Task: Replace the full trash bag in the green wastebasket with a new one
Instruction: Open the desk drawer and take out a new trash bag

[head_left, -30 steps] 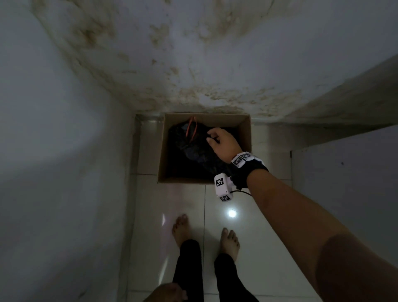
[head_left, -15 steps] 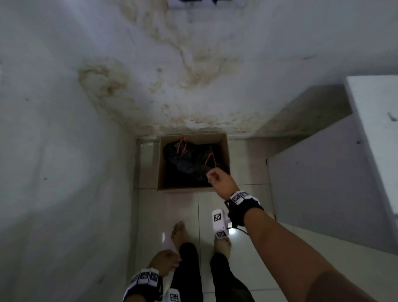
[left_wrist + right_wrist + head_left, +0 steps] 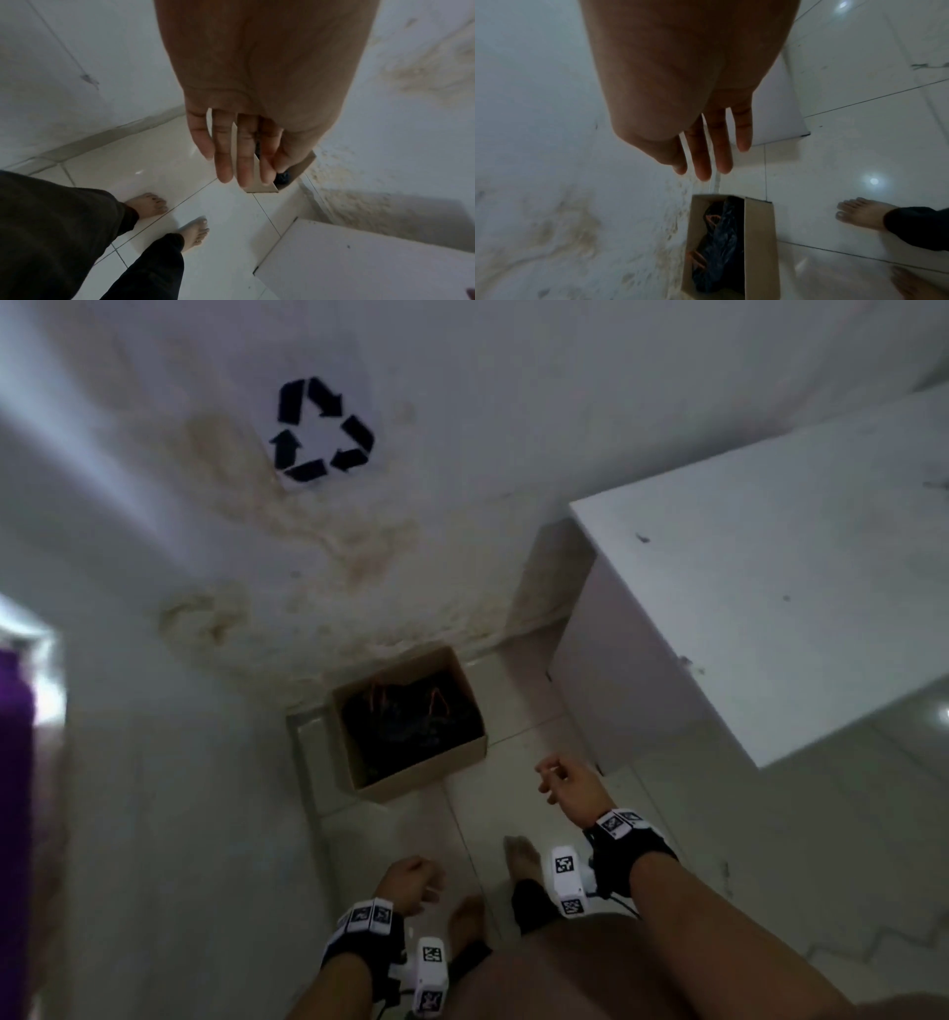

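Withdrawn from the box since a second ago, my right hand [image 3: 570, 788] hangs empty and loose-fingered, my left hand [image 3: 411, 883] idle too, the full black trash bag [image 3: 405, 719] dropped in the cardboard box [image 3: 436, 765], and relining the unseen wastebasket remains.

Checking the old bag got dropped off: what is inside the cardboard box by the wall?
The cardboard box holds a black trash bag with orange drawstring loops. Whatever lies beneath the bag is hidden.
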